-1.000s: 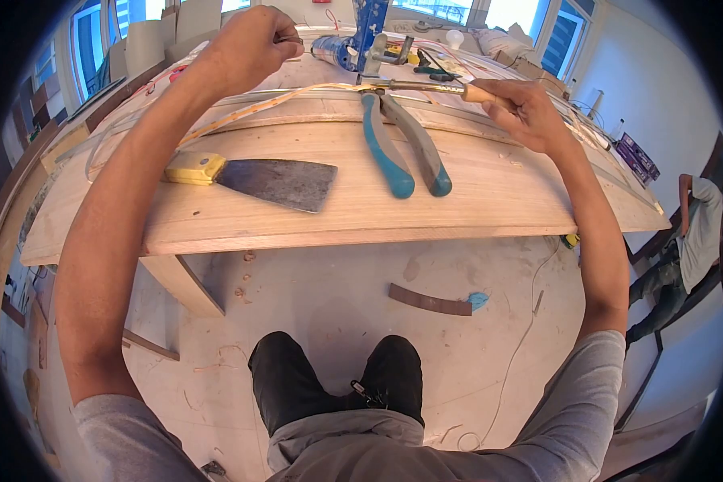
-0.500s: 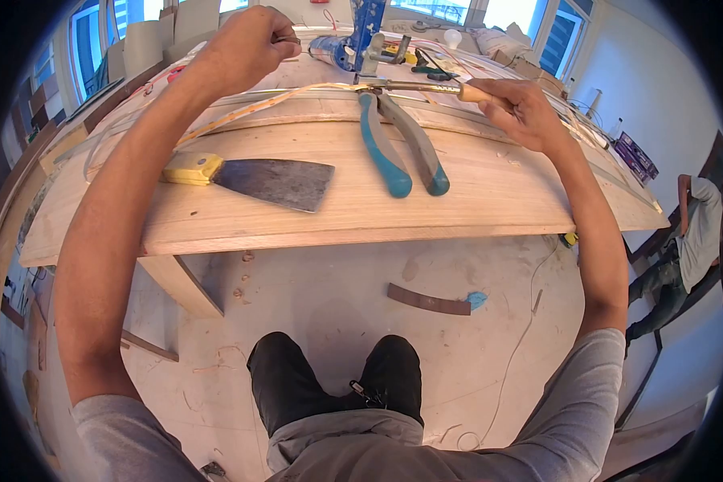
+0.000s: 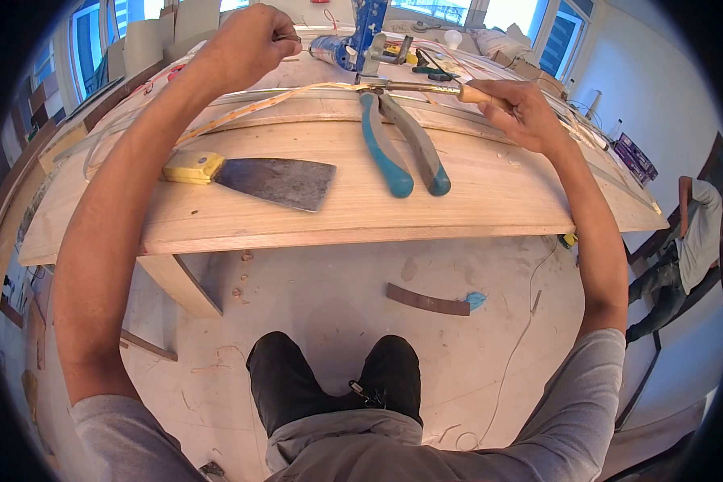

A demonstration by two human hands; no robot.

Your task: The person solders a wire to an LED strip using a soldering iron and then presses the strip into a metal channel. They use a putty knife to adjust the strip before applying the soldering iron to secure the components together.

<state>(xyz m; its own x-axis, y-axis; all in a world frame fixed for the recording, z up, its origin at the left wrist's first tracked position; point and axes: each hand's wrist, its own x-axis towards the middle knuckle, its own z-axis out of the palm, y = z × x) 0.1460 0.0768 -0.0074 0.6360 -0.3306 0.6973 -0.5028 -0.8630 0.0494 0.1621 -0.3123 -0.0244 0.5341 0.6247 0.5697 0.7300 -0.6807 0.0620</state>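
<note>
My right hand (image 3: 520,112) grips the wooden handle of a soldering iron (image 3: 426,87), its metal shaft pointing left, with the tip end close above the pliers' jaws. Raised at the upper left, my left hand (image 3: 249,50) is closed in a pinch; I cannot tell what thin thing is between its fingertips. Pliers (image 3: 386,145) with teal and grey handles lie spread below the iron. An orange-and-white strip (image 3: 253,110) runs from the left to the pliers' jaws. Below my left forearm a scraper (image 3: 277,181) with a yellow handle lies flat. A blue caulking gun (image 3: 361,40) stands behind the iron.
The wooden workbench (image 3: 458,201) has a curved front edge. A light bulb (image 3: 453,38) and cables are farther back. On the floor lies a curved brown strip (image 3: 426,301). Another person (image 3: 695,233) stands at the far right.
</note>
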